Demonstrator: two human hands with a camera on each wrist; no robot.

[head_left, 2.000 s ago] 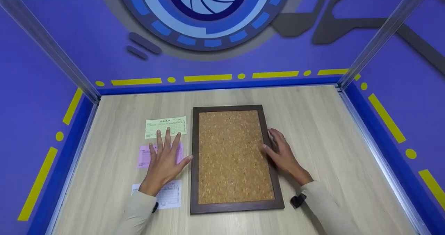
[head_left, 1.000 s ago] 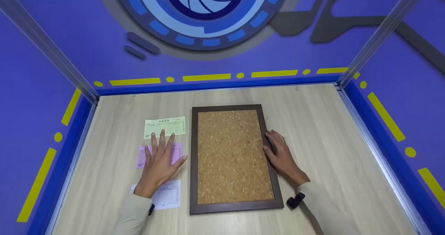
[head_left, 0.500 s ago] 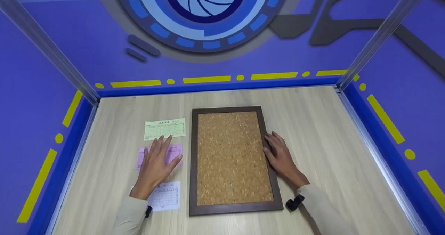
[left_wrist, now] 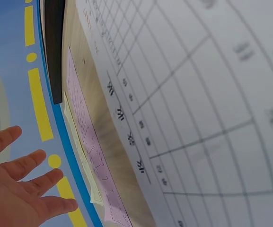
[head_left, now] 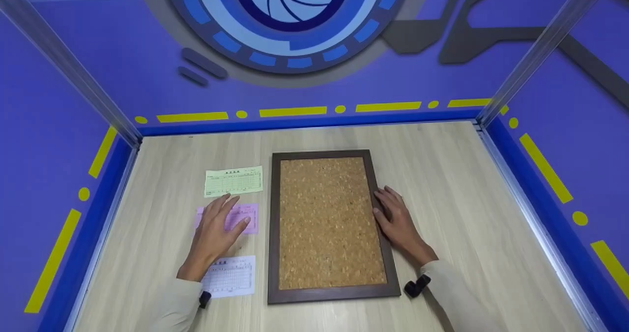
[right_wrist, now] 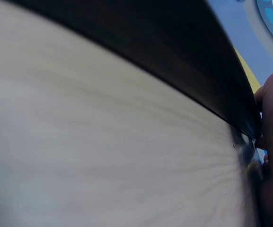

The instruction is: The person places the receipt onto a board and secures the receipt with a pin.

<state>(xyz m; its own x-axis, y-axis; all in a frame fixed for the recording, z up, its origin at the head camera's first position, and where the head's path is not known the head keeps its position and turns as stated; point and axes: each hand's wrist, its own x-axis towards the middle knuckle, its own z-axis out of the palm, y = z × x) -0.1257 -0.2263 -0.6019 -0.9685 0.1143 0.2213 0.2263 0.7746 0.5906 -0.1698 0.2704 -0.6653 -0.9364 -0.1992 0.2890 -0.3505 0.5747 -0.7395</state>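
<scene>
The left hand (head_left: 214,229) lies flat on the pink slip (head_left: 243,214), fingers straight & a bit spread, holding nothing. In the left wrist view the fingers (left_wrist: 27,184) look loose & open too.

The pink slip lies on the table (head_left: 442,175), just left of the cork board (head_left: 330,224). Its long side runs left to right. It sits right under the left hand's fingers, so the left hand is much nearer to it than the right one.

A green slip (head_left: 233,180) lies just past the fingertips, farther from the person. A white slip (head_left: 231,275) lies near the wrist, partly under the sleeve.

The right hand (head_left: 399,221) rests on the right edge of the board's dark frame (head_left: 388,258), fingers nearly straight, touching it w/o grabbing. The board's long side runs away from the person, between both hands.
</scene>
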